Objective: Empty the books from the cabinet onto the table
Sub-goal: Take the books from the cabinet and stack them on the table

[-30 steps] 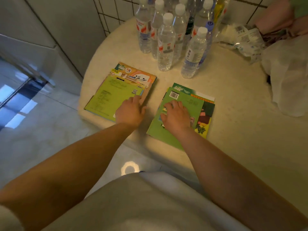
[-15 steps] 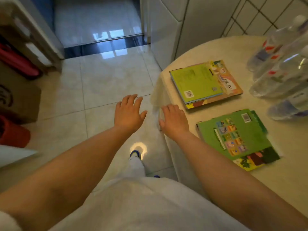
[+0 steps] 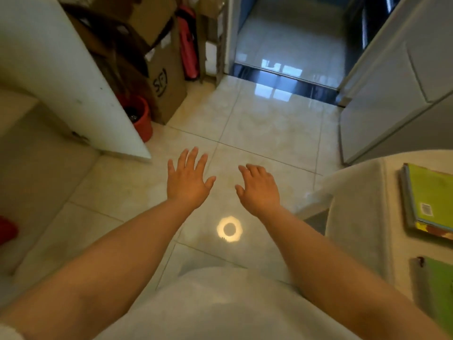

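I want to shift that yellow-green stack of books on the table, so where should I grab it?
Take the book stack by its long spine edge facing the table rim, coming from the floor side. It lies flat, that edge is nearest and clear.

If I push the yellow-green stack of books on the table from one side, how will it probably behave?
The yellow-green stack of books lies flat on the table, so it will likely slide, not tip. It shows several thin layers at its edge, so the top book may shift over the lower ones. The covers look glossy, so probably a little slippery. Both hands are away from it now.
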